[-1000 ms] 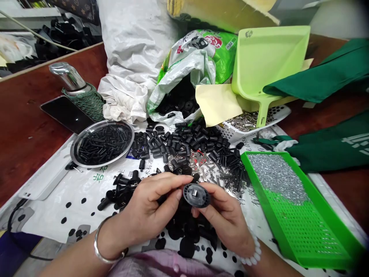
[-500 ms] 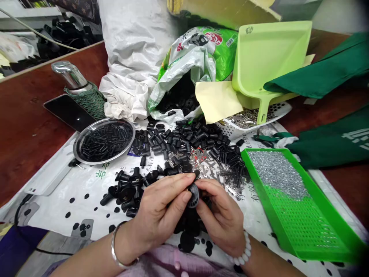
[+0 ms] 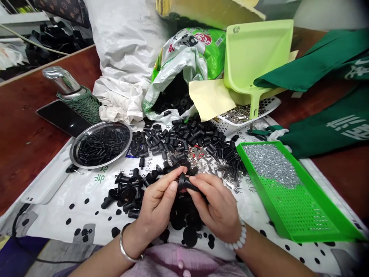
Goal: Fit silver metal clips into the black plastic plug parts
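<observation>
Both of my hands meet low in the middle of the view around one small black round plastic part. My left hand, with a metal bangle on the wrist, pinches it from the left between thumb and forefinger. My right hand, with a white bead bracelet, grips it from the right with fingers curled. Under my hands lies a heap of black discs. To their left is a pile of black stemmed parts. Beyond my fingers spread black cylinders and small metal clips.
A steel dish of black springs sits at the left, by a phone and a netted flask. A green perforated tray with silver bits lies at the right. Behind are a white sack, a bag of black parts, a pale green dustpan and green cloth.
The round black part was held face-up with its hollow side showing; my hands have turned it on edge, drawn closer together and moved slightly left. The view shifted a little.
</observation>
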`<action>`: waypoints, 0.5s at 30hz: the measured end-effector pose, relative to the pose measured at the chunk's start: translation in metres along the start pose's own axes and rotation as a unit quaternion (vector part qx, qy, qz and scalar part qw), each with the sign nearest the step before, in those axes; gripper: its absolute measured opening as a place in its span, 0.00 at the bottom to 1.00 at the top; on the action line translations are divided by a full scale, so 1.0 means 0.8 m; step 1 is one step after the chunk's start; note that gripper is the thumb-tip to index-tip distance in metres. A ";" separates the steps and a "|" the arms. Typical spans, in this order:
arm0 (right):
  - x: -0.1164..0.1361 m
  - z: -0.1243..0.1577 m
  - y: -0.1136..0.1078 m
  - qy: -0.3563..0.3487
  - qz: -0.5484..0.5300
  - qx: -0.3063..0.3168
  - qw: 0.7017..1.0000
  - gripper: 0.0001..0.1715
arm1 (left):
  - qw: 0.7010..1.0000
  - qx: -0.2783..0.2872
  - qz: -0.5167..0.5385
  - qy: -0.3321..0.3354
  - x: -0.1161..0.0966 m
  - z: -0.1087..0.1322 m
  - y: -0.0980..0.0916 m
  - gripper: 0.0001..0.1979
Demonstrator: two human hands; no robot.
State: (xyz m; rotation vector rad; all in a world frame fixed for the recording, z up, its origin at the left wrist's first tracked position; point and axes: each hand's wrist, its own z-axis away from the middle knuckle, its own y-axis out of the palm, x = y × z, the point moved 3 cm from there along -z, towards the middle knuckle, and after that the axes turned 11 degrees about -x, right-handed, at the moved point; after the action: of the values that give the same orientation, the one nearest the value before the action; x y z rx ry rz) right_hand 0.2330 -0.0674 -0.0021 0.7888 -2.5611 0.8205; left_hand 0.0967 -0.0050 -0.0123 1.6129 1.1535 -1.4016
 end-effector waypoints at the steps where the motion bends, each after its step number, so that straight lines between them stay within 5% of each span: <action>1: 0.000 -0.001 0.001 -0.014 0.013 0.003 1.000 0.14 | 1.000 0.012 0.018 -0.018 0.002 0.001 0.001 0.17; 7: 0.008 -0.008 0.009 -0.076 0.083 0.007 0.994 0.11 | 1.000 0.017 -0.006 -0.022 0.013 0.001 0.000 0.19; 15: 0.021 -0.019 0.026 0.000 0.103 0.091 0.991 0.16 | 0.987 -0.025 -0.089 0.134 0.012 -0.003 -0.009 0.22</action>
State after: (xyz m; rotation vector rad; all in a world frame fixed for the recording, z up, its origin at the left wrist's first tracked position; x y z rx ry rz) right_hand 0.2098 -0.0511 0.0084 0.5793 -2.6258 1.1295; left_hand 0.0906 0.0015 -0.0213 1.7361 1.5078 -1.2793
